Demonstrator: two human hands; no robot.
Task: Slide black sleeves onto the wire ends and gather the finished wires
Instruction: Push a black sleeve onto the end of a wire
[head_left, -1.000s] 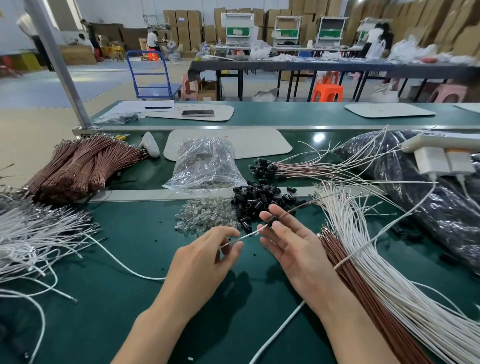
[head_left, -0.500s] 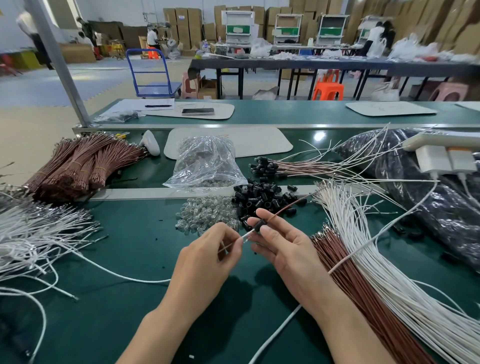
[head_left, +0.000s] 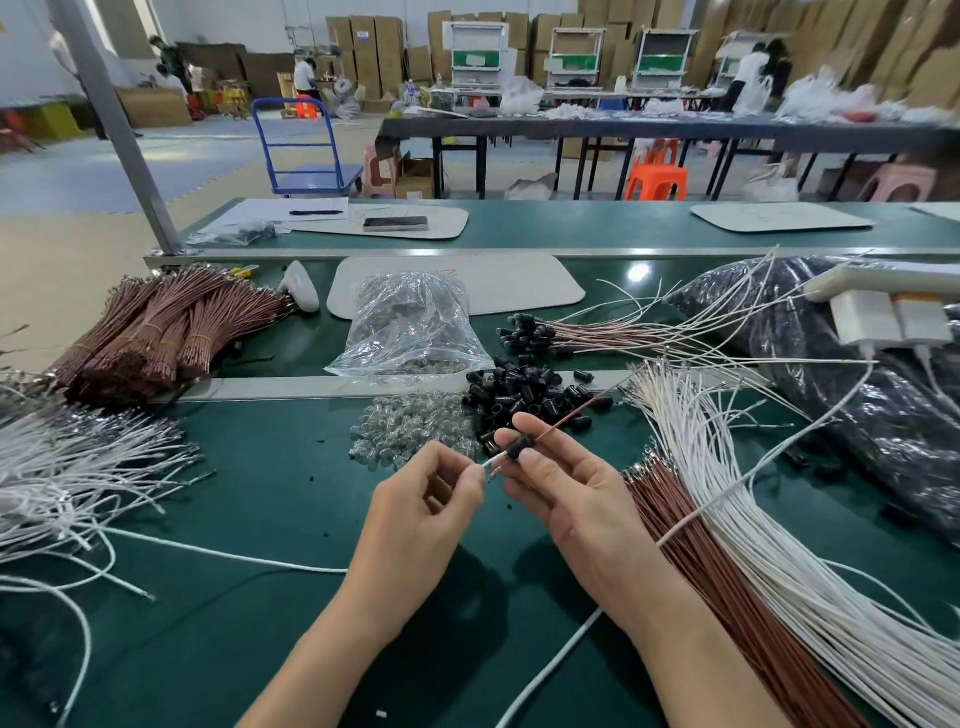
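Observation:
My left hand (head_left: 426, 499) pinches the ends of a white and a brown wire (head_left: 493, 464) between thumb and forefinger. My right hand (head_left: 566, 488) pinches a black sleeve (head_left: 519, 447) that sits on those wires, a short way from their tips. The brown wire runs up and right past my right fingers. A pile of loose black sleeves (head_left: 519, 395) lies just beyond my hands. Finished wires with black sleeves (head_left: 535, 338) lie fanned out behind that pile. Unsleeved brown wires (head_left: 727, 587) and white wires (head_left: 753, 509) lie to my right.
A clear bag (head_left: 410, 327) and a heap of small glass bulbs (head_left: 410, 431) lie beyond my left hand. Bundled brown wires (head_left: 156, 332) and loose white wires (head_left: 67, 467) fill the left. A black bag (head_left: 857, 395) and white power strip (head_left: 893, 306) sit at right.
My right hand has slid the black sleeve along the wires toward my left hand. Both hands have come closer together and shifted slightly left.

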